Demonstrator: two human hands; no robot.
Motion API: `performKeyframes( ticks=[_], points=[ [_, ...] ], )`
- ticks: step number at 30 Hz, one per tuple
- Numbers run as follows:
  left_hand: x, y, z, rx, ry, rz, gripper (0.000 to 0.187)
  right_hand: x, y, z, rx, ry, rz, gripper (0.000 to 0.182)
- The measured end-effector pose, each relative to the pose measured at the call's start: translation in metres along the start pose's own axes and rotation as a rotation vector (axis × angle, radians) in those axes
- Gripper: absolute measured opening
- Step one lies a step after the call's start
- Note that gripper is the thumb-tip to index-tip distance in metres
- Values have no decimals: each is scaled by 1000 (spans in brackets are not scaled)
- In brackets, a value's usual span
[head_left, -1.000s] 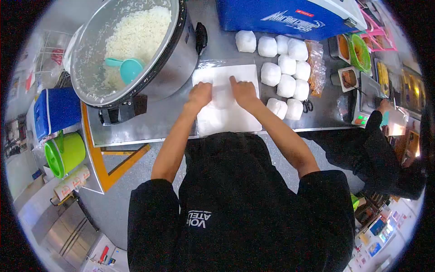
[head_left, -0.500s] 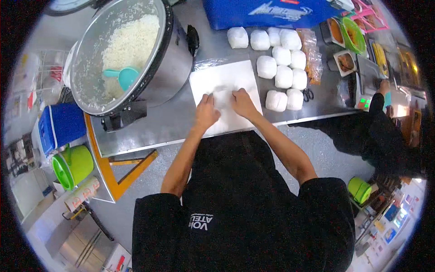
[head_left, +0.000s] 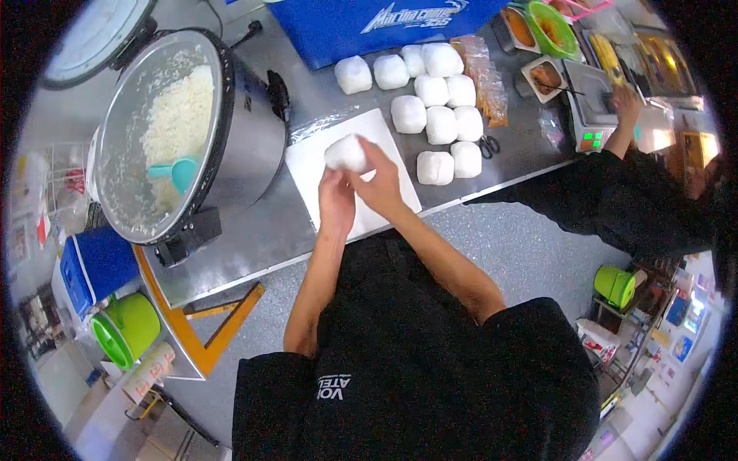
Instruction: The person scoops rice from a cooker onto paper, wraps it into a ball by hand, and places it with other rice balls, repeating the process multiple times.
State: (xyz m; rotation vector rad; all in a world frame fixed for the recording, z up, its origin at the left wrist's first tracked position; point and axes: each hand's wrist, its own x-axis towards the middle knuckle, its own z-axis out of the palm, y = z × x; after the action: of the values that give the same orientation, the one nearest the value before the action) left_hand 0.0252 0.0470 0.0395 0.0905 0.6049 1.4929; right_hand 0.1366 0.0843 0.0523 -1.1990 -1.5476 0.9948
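A white wrapped bundle (head_left: 345, 154) is held between my two hands above a stack of white paper sheets (head_left: 307, 184) on the metal table. My left hand (head_left: 337, 201) grips it from below and my right hand (head_left: 377, 178) closes on its right side. Right of the paper, several similar white bundles (head_left: 441, 124) stand in uneven rows. To the left is a large pot of white rice (head_left: 181, 115) with a turquoise scoop (head_left: 183, 174) lying in it.
A blue cooler (head_left: 338, 31) stands at the back edge. Black scissors (head_left: 489, 147) and an orange-filled plastic packet (head_left: 486, 81) lie beside the bundles. Farther right are food trays (head_left: 544, 79), a scale (head_left: 590, 140) and another person's hand (head_left: 626, 104).
Both hands have lifted a white bundle off the paper. The view has shifted, and the table items now sit farther left in it. The other person's hand has moved over the scale area.
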Motion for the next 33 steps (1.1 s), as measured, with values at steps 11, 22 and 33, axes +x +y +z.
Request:
performKeyframes(
  ticks=[11,22,33],
  points=[
    [-3,9,-14,768,-75,-77,95,36,22,-60,-301,-367,131,63],
    [-10,10,-58,2145,-246,89,90,182,134,-104,-522,102,313,71],
    [-2,6,-66,2136,-242,116,86,204,119,-75,-674,2,321,56]
  ],
)
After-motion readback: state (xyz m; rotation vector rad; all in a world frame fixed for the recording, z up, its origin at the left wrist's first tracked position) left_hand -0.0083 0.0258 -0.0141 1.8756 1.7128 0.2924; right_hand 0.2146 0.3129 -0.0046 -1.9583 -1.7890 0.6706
